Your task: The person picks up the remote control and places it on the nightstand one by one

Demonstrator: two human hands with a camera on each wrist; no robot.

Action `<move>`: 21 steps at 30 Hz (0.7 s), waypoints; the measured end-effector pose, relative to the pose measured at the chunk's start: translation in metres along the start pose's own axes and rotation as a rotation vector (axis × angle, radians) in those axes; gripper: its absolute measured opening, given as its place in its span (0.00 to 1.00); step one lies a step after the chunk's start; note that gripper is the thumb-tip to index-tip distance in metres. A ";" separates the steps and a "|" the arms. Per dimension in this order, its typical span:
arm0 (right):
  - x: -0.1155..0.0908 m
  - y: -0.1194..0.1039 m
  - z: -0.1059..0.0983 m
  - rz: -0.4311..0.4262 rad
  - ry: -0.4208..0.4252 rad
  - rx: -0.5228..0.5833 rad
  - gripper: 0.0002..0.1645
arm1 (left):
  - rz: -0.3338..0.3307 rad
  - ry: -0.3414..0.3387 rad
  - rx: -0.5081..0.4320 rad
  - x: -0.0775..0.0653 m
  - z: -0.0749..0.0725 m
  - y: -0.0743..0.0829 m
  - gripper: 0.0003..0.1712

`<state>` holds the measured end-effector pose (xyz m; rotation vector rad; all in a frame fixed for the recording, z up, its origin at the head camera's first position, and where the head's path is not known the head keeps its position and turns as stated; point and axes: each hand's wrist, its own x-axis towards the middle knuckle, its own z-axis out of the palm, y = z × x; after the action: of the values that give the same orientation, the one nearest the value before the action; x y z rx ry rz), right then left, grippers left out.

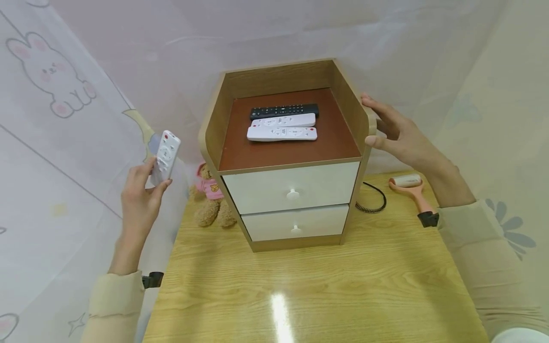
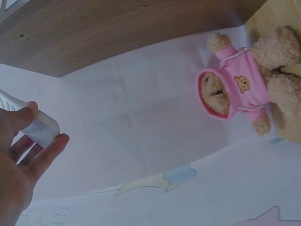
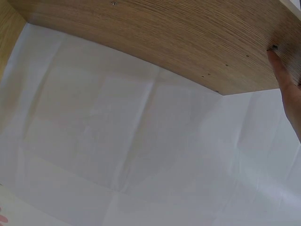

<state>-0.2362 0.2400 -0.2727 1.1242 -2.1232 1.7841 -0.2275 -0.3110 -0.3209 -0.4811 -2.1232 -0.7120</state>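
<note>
In the head view my left hand [image 1: 141, 197] holds up a white remote control [image 1: 167, 155] left of a small wooden cabinet [image 1: 348, 90], pinched between thumb and fingers. The left wrist view shows the rounded end of this remote [image 2: 46, 129] in the grip. My right hand [image 1: 399, 136] rests at the cabinet's right side panel, the thumb by its front edge and a fingertip against the outer face. On the brown top lie a black remote [image 1: 283, 111] and two white remotes, a rear one [image 1: 291, 120] and a front one [image 1: 281, 135], side by side.
Two white drawers, an upper [image 1: 266, 190] and a lower [image 1: 270, 227], are closed. A teddy bear [image 1: 212, 190] in pink sits left of the cabinet on the wooden table [image 1: 257, 281]. At right are a coiled black cord [image 1: 373, 208] and a lint roller [image 1: 409, 186].
</note>
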 end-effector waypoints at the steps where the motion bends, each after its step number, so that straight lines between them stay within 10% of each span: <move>1: 0.000 -0.003 0.001 0.000 0.000 -0.002 0.42 | 0.003 0.002 -0.004 0.004 -0.001 0.002 0.36; 21: 0.001 0.005 -0.001 -0.009 0.005 0.014 0.43 | 0.047 -0.006 0.046 0.060 -0.022 0.039 0.36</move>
<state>-0.2401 0.2407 -0.2755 1.1299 -2.1032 1.7991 -0.2282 -0.2898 -0.2496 -0.5075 -2.1221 -0.6343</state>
